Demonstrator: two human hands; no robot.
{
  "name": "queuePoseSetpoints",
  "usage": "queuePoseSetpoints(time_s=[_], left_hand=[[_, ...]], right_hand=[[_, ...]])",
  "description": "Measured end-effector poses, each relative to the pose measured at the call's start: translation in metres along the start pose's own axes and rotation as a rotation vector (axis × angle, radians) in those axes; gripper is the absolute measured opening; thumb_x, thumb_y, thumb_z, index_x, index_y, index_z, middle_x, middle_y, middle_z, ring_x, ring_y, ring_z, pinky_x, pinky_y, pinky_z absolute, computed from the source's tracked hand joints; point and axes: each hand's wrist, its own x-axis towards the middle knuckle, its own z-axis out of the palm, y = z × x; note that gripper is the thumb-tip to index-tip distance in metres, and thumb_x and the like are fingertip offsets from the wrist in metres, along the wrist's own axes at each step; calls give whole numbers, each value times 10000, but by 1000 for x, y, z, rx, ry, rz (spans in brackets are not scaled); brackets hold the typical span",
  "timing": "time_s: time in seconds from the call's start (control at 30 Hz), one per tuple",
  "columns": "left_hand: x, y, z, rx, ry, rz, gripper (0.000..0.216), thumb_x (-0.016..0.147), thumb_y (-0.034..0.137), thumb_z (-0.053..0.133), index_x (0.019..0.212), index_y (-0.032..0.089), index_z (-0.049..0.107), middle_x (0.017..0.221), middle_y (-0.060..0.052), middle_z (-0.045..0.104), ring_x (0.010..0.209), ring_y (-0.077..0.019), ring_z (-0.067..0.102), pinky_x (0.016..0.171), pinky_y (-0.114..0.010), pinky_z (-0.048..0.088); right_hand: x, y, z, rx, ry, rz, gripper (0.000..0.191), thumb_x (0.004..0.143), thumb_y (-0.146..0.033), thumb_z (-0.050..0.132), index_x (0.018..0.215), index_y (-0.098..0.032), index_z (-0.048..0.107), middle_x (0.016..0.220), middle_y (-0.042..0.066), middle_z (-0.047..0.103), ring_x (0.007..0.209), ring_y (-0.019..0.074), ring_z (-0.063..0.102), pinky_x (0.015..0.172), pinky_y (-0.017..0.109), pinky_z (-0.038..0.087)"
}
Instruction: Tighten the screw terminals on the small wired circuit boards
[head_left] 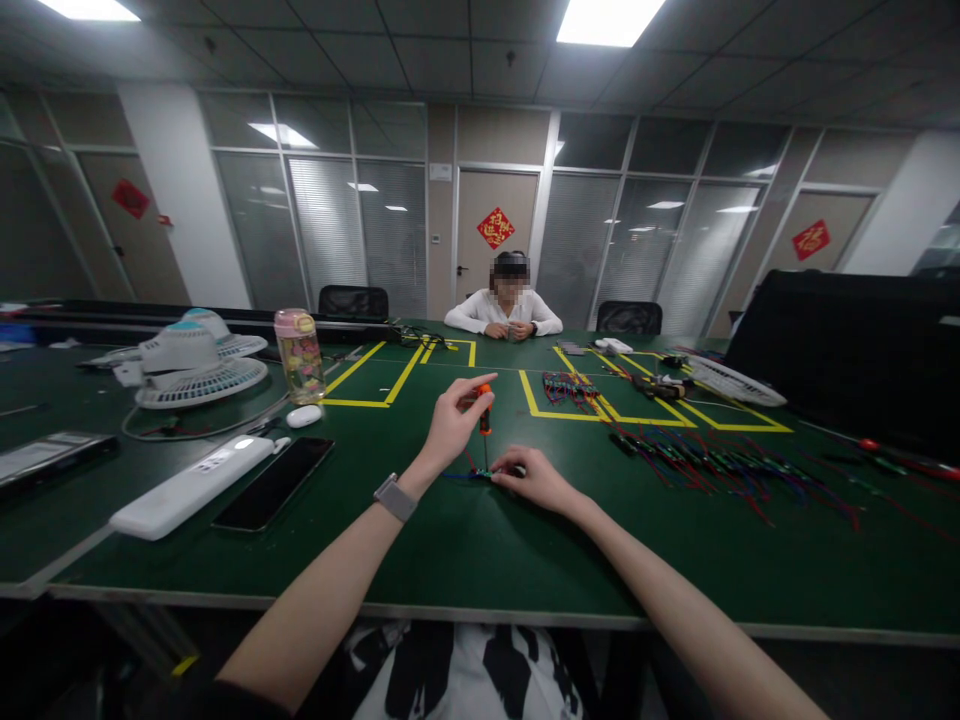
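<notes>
Upright screwdriver point(486, 424) over a small circuit board point(484, 474)

The fingers of the left hand point(448, 420) are closed around the orange-and-black handle; its thin shaft drops below them to the board. The right hand's point(541, 480) fingertips meet the board's right end, pinching or merely touching, I cannot tell. Greenish, trailing thin wires leftward, it lies on the green desk point(480, 570).

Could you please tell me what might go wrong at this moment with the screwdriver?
The screwdriver, held upright in the left hand, could slip off the small wired part and poke the right hand, whose fingertips are right beside it.

The part is small and lies on the flat table, with no clamp visible, so it might twist or slide if turned hard.
</notes>
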Motion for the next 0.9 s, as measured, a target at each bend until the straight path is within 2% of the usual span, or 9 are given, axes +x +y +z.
queuePoseSetpoints(time_s=[0.1, 0.23, 0.33, 0.43, 0.57, 0.73, 0.9], left_hand=[[0, -1, 0, 79, 55, 34, 311, 834, 315, 522, 1115, 230, 624, 1031, -54, 546, 933, -146, 555, 815, -256, 461], [1, 0, -1, -44, -14, -16, 338, 873, 263, 443, 1179, 210, 577, 1036, -59, 588, 949, -148, 572, 855, -284, 454], [2, -1, -1, -24, 20, -23, 335, 828, 295, 527, 1137, 193, 605, 981, -56, 592, 873, -146, 583, 794, -274, 477], [2, -3, -1, 44, 70, -1, 319, 811, 304, 553, 1105, 206, 627, 1028, -59, 558, 897, -146, 561, 790, -264, 473], [3, -3, -1, -59, 3, -25, 342, 863, 226, 448, 1178, 197, 577, 1069, -61, 581, 947, -139, 567, 871, -285, 447], [3, -2, -2, 18, 54, -18, 319, 800, 283, 567, 1102, 200, 627, 1008, -54, 583, 892, -147, 577, 788, -257, 474], [4, -3, -2, -65, 9, -35, 329, 854, 211, 460, 1154, 199, 594, 1078, -59, 597, 999, -152, 560, 901, -288, 428]], right_hand=[[0, 0, 0, -2, 1, -1, 188, 785, -298, 608, 865, -163, 712, 760, 41, 621, 672, 138, 539, 632, 248, 418], [0, 0, 0, 0, 3, -3, 181, 788, -280, 601, 865, -159, 711, 749, 39, 617, 676, 138, 541, 639, 247, 419], [0, 0, 0, 2, 4, 6, 167, 782, -260, 606, 858, -154, 711, 750, 39, 619, 671, 135, 543, 641, 246, 420], [0, 0, 1, 9, 5, 8, 162, 777, -255, 610, 862, -158, 709, 757, 38, 624, 671, 134, 546, 638, 243, 422], [0, 2, 1, 20, 11, 10, 161, 773, -260, 614, 859, -159, 705, 752, 36, 621, 670, 134, 551, 639, 244, 428], [1, 6, 3, 25, 18, 2, 156, 760, -263, 625, 855, -162, 696, 744, 29, 617, 670, 134, 550, 647, 248, 435], [1, 5, 2, 44, 15, 28, 161, 750, -270, 631, 851, -157, 685, 718, 19, 607, 642, 127, 538, 624, 243, 434]])
